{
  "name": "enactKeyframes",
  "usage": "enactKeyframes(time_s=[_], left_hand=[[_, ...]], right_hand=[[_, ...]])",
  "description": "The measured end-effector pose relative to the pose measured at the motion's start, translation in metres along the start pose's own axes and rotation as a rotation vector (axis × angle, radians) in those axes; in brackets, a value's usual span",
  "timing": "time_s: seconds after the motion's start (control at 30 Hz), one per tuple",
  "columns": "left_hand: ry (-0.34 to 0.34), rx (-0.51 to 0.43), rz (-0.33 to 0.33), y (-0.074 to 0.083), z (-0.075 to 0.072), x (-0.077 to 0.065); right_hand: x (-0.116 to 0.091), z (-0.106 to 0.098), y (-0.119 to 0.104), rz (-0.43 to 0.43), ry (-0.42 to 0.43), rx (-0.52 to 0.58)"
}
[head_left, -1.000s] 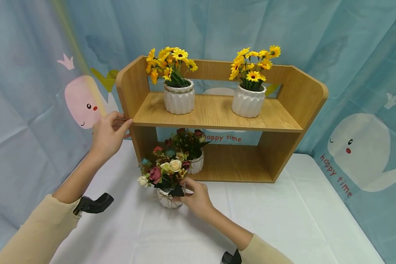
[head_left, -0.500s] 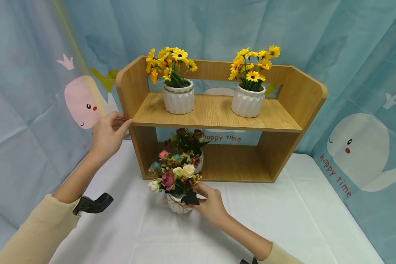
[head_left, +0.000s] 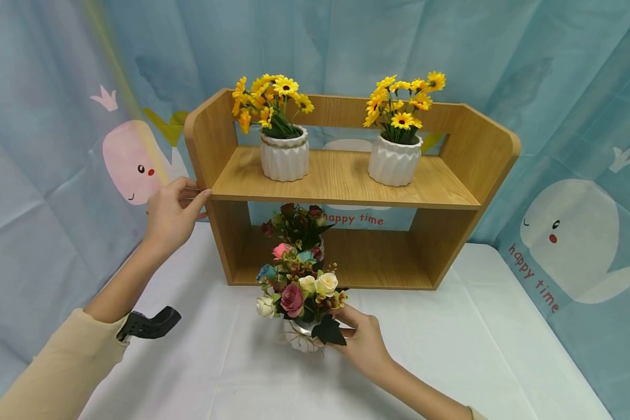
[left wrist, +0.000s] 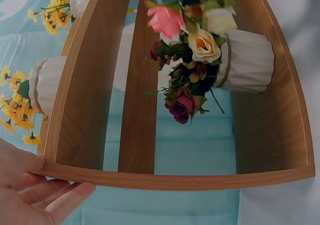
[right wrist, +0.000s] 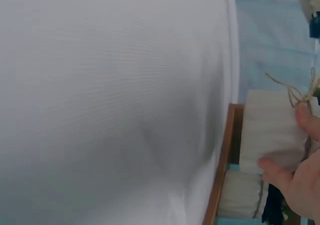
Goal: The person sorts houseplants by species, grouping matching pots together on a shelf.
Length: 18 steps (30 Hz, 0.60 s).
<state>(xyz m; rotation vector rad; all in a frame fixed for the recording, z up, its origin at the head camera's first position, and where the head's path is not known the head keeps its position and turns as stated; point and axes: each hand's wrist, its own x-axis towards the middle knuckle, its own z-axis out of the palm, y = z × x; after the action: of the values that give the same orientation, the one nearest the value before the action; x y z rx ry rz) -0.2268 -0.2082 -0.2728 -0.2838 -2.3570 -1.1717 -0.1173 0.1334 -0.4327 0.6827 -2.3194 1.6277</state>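
My left hand (head_left: 172,216) grips the left side panel of a two-tier wooden shelf (head_left: 346,200), thumb on its front edge and fingers along the outside. My right hand (head_left: 364,344) holds a white ribbed flowerpot (head_left: 300,338) by its right side, in front of the lower tier. Roses (head_left: 292,300) in cream, pink, blue and mauve fill it, with a dark leaf hanging over the rim. The right wrist view shows thumb and fingers (right wrist: 275,172) on the pot, near its twine bow (right wrist: 302,97). Behind it, partly hidden, a pot of dark red roses (head_left: 294,224) stands on the lower tier.
On the upper tier stand two white pots of yellow daisies, one at left (head_left: 285,157) and one at right (head_left: 395,160). A white cloth (head_left: 425,344) covers the table. A blue printed curtain (head_left: 556,116) hangs behind and beside the shelf.
My right hand has moved the pot of mixed roses rightward and toward me, away from the shelf's left end. The left hand stays on the side panel.
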Motion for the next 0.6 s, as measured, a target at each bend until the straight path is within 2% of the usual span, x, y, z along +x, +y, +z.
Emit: enactKeyframes(time_s=[0.3,0.6], left_hand=[[0.008,-0.007,0.009,-0.002,0.001,0.001],[0.013,-0.011,0.009,-0.002,0.001,0.001]], right_hand=[[-0.016,-0.026,-0.008,0.087,0.077,-0.043],[-0.022,-0.056,-0.005,0.073,0.182,-0.142]])
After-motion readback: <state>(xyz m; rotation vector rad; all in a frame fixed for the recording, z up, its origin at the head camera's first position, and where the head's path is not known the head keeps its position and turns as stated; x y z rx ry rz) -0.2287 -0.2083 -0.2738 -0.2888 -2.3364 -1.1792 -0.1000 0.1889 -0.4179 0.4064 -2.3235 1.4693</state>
